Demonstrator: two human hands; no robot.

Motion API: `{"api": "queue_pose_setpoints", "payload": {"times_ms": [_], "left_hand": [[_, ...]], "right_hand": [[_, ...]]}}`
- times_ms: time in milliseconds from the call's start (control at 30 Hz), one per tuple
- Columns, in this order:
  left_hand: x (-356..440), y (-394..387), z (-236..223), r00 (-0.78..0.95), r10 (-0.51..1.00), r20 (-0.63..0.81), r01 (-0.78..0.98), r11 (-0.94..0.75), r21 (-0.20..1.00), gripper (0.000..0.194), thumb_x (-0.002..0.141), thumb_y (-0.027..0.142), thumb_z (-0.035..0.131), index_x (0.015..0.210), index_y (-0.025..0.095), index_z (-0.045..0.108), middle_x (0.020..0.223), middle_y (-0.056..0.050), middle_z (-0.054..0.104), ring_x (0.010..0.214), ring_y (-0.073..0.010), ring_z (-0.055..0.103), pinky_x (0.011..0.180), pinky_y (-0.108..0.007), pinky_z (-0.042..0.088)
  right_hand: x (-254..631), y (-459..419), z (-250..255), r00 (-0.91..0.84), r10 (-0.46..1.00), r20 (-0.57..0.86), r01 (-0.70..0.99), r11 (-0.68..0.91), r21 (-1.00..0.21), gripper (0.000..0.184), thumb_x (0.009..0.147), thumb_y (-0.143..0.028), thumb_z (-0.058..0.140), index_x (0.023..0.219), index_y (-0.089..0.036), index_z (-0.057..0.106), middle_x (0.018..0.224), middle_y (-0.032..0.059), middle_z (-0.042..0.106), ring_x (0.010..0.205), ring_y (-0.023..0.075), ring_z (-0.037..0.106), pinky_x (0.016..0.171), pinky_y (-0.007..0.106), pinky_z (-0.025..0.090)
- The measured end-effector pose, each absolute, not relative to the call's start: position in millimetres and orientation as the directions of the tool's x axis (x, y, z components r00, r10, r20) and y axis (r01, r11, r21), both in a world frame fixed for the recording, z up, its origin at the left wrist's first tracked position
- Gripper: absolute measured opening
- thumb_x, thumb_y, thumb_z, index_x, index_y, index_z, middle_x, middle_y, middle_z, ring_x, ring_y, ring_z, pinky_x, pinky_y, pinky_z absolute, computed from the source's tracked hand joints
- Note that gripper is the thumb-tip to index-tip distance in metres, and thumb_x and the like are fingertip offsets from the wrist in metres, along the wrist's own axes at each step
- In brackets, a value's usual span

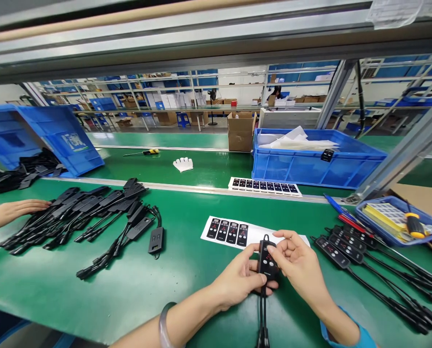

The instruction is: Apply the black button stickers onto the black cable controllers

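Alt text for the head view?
A person's left hand holds a black corded device over a green workbench while the right hand touches its face. Just beyond lies a white sheet with four black labels. A device pile lies at left, by a co-worker's hand; labelled devices lie at right.

Glossy greyish bangle [163, 327], blue right sleeve [366, 338]

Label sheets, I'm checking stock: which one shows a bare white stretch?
The nearer sheet, partly behind the right hand: labels show only at its left; the farther sheet has a full row.
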State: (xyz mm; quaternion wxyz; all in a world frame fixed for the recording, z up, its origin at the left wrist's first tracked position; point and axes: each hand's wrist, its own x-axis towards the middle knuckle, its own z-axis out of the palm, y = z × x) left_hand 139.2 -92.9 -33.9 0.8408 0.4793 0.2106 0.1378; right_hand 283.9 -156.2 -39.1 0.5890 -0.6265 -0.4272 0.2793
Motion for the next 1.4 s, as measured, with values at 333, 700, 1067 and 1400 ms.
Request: {"api": "queue_pose_setpoints", "payload": {"times_ms": [333, 700, 1067, 1400], "left_hand": [[140.1, -87.1, -29.4, 0.851, 0.45, -0.272, -0.04, 0.571, 0.82, 0.04, 0.08, 0.035, 0.056, 0.114, 0.017, 0.046, 0.093, -0.013, 0.065, 0.074, -0.023, 0.067, 0.069, -0.035, 0.052], [145.1, -86.3, -38.1, 0.811, 0.555, -0.185, -0.092, 0.434, 0.896, 0.046, 0.082, 0.044, 0.056, 0.116, 0.017, 0.041, 0.09, -0.01, 0.064, 0.065, -0.0172, 0.065, 0.063, -0.03, 0.053], [147.1, -85.5, -42.5, 0.814, 0.559, -0.159, -0.172, 0.493, 0.853, 0.059, 0.084, 0.05, 0.051, 0.13, 0.02, 0.031, 0.114, -0.013, 0.059, 0.093, -0.0229, 0.064, 0.081, -0.036, 0.05], [124.3, -70.5, -39.6, 0.889, 0.441, 0.123, 0.227, -0.658, 0.718, 0.046, 0.084, 0.04, 0.054, 0.128, 0.027, 0.05, 0.143, -0.009, 0.036, 0.135, -0.0302, 0.025, 0.113, -0.051, 0.01]], "right_hand": [[292.1, -150.6, -57.8, 0.312, 0.945, 0.1, 0.315, -0.003, -0.949, 0.041, 0.081, -0.043, 0.059, 0.113, -0.02, 0.05, 0.086, 0.0025, 0.054, 0.076, 0.018, 0.054, 0.06, 0.026, 0.05], [284.6, -153.1, -59.9, 0.159, 0.978, 0.137, 0.318, 0.081, -0.945, 0.051, 0.094, -0.041, 0.039, 0.14, -0.019, 0.035, 0.138, 0.0084, 0.043, 0.128, 0.0227, 0.037, 0.108, 0.043, 0.029], [280.2, -151.0, -63.6, 0.183, 0.931, 0.315, 0.652, 0.125, -0.748, 0.064, 0.085, -0.032, 0.052, 0.143, -0.017, 0.028, 0.135, 0.0128, 0.043, 0.124, 0.0267, 0.039, 0.104, 0.044, 0.035], [341.0, -165.4, -5.5, 0.371, 0.901, 0.225, 0.878, -0.261, -0.401, 0.039, 0.084, -0.018, 0.043, 0.121, -0.01, 0.052, 0.092, 0.0099, 0.05, 0.083, 0.0228, 0.056, 0.076, 0.034, 0.048]]}}
